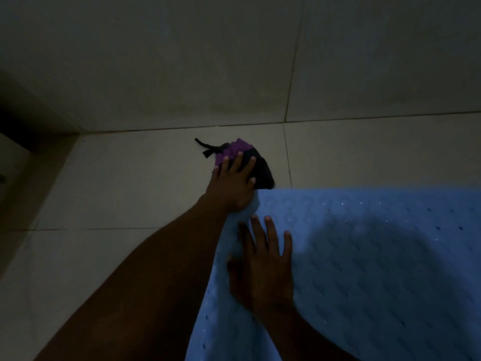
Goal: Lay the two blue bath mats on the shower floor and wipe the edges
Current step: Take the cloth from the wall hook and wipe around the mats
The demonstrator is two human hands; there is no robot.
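A light blue bath mat with small holes and suction bumps lies flat on the tiled floor, filling the lower right. My left hand presses a purple and black cloth onto the floor just beyond the mat's far left corner, fingers spread over it. My right hand rests flat on the mat near its left edge, fingers apart, holding nothing. Only one mat is visible.
Pale floor tiles with dark grout lines stretch left of the mat. The tiled wall rises behind the cloth. A dark raised threshold or step runs along the far left. The light is dim.
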